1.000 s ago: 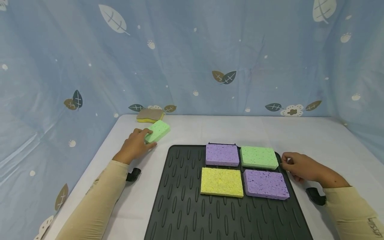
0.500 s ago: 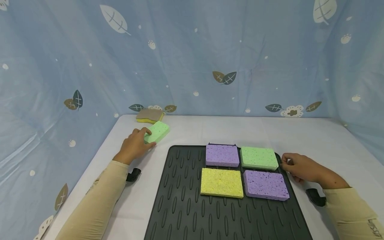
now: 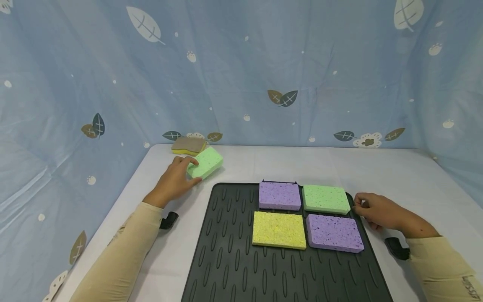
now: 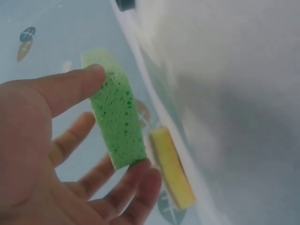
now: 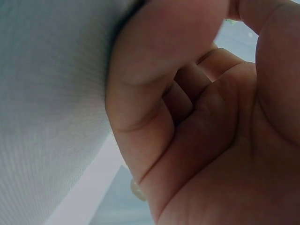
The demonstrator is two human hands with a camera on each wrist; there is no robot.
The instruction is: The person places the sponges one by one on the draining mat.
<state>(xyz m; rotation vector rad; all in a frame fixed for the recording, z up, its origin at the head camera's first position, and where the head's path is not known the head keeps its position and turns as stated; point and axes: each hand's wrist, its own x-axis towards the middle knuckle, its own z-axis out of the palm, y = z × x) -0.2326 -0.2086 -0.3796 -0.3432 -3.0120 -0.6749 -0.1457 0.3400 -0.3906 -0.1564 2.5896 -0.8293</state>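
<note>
In the head view my left hand (image 3: 177, 178) pinches a light green sponge (image 3: 206, 162) over the back left of the white table. The left wrist view shows the thumb on one side of this green sponge (image 4: 117, 117) and fingers on the other. My right hand (image 3: 381, 212) rests at the right edge of a dark ribbed mat (image 3: 219, 260), its fingers loosely curled. In the right wrist view the palm and curled fingers (image 5: 140, 108) show nothing held. Closest to the right hand is another green sponge (image 3: 326, 199) lying on the mat.
On the mat lie a purple sponge (image 3: 280, 195), a yellow sponge (image 3: 279, 230) and a second purple sponge (image 3: 334, 233), set close together. A yellow sponge with a brown top (image 3: 188, 145) sits at the table's back left. A blue patterned curtain (image 3: 241, 63) hangs behind.
My left hand has shifted slightly right and away from me, carrying the green sponge with it, and a shadow now shows beneath. The right hand and the sponges on the mat stay put.
</note>
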